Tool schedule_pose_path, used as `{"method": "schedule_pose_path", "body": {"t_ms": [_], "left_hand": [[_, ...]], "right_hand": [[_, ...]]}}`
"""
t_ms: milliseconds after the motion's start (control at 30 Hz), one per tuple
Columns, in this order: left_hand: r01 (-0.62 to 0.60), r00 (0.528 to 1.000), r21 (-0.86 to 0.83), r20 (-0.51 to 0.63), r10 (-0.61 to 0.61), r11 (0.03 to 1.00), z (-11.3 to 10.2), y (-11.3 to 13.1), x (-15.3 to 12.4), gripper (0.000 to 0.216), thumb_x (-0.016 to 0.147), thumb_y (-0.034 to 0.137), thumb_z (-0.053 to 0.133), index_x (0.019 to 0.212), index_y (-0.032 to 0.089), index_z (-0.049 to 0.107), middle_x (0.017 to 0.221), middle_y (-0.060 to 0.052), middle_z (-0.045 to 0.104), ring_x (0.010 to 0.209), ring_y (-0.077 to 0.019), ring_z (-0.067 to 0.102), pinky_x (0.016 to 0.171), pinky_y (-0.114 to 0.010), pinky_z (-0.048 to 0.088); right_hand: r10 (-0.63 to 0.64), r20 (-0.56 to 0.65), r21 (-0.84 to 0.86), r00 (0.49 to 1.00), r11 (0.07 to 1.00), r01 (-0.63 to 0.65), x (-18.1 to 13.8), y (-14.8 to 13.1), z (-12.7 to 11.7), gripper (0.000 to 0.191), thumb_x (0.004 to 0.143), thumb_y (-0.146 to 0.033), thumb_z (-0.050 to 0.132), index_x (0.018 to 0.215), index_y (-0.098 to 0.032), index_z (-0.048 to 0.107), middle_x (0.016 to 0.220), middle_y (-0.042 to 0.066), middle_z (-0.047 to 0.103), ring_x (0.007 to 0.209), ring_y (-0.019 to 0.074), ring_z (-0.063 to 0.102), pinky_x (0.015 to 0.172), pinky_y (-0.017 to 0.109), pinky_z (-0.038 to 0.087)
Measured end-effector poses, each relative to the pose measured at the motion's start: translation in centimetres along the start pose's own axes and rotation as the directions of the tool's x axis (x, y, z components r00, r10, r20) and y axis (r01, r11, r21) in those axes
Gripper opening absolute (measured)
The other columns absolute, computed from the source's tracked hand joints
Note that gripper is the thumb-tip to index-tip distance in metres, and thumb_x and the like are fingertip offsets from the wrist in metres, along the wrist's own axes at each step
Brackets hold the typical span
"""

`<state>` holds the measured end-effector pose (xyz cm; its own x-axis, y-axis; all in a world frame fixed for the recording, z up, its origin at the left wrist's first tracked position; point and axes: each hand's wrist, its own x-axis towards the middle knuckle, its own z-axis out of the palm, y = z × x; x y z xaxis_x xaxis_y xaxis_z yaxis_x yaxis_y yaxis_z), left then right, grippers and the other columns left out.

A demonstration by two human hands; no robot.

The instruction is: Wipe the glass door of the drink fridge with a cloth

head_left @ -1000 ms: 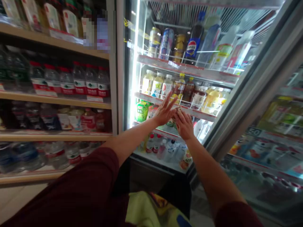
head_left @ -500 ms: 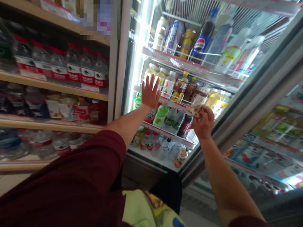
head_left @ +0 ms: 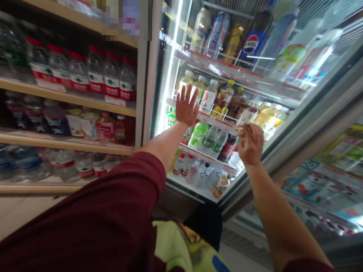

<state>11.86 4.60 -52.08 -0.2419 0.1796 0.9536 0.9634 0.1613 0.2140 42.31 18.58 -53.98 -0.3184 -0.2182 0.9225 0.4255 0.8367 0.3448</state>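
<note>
My left hand is laid flat with its fingers spread, apparently against the glass front of a lit drinks fridge. Juice bottles stand on the shelf behind it. To the right, my right hand grips a crumpled, pale cloth at the same glass, close to the metal door frame. Most of the cloth is hidden by the fingers. Through the glass show a cola bottle on the upper shelf and a green-labelled bottle lower down.
Wooden shelves with red-capped water bottles and other drinks line the left side. Another stocked fridge stands at the right. Below me are a yellow-green patterned garment and a dark-clothed leg.
The view has shifted, so shelves and fridge appear farther right. Both hands stay at the glass, and less of the cloth shows in my right hand.
</note>
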Motion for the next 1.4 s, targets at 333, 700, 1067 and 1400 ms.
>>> {"method": "schedule_pose_path", "body": {"t_ms": [333, 700, 1067, 1400], "left_hand": [[0.015, 1.000, -0.023, 0.010, -0.015, 1.000, 0.3, -0.2, 0.0, 0.067, 0.112, 0.053, 0.021, 0.169, 0.020, 0.031, 0.181, 0.004, 0.014, 0.169, -0.0252, -0.007, 0.140, -0.053, -0.006], [0.023, 1.000, -0.025, 0.004, -0.023, 0.999, 0.0, 0.0, 0.0, 0.067, 0.109, 0.048, 0.025, 0.169, 0.019, 0.034, 0.181, 0.003, 0.018, 0.169, -0.0244, -0.007, 0.140, -0.052, -0.005], [0.022, 1.000, -0.003, -0.005, -0.022, 1.000, 0.1, 0.2, 0.0, 0.065, 0.111, 0.047, 0.027, 0.169, 0.018, 0.034, 0.181, 0.000, 0.019, 0.169, -0.0253, -0.005, 0.140, -0.053, -0.003], [0.035, 0.999, -0.009, 0.011, -0.035, 0.999, 0.1, 0.1, 0.0, 0.066, 0.111, 0.050, 0.024, 0.170, 0.022, 0.032, 0.181, 0.008, 0.014, 0.169, -0.0258, -0.008, 0.141, -0.053, -0.002]], "right_hand": [[-0.008, -0.026, -0.117, 1.000, 0.993, 0.005, 2.2, 3.9, -0.2, 0.058, 0.101, -0.020, 0.045, 0.158, -0.019, 0.055, 0.162, 0.014, 0.053, 0.158, 0.0297, 0.039, 0.128, 0.057, 0.035], [0.021, 0.068, -0.202, 0.997, 0.979, -0.007, -1.6, 2.0, 0.4, 0.051, 0.107, -0.035, 0.047, 0.156, -0.031, 0.058, 0.159, 0.009, 0.059, 0.147, 0.0314, 0.050, 0.130, 0.061, 0.022], [0.125, 0.171, -0.165, 0.977, 0.981, -0.097, -4.9, 0.6, 0.5, 0.055, 0.103, -0.040, 0.048, 0.152, -0.020, 0.063, 0.159, 0.018, 0.056, 0.158, 0.0400, 0.038, 0.127, 0.065, 0.030], [0.272, 0.011, -0.138, 0.962, 0.953, -0.268, -2.4, 2.7, -0.1, 0.062, 0.102, -0.031, 0.042, 0.162, -0.019, 0.049, 0.167, 0.018, 0.045, 0.162, 0.0367, 0.029, 0.128, 0.067, 0.025]]}}
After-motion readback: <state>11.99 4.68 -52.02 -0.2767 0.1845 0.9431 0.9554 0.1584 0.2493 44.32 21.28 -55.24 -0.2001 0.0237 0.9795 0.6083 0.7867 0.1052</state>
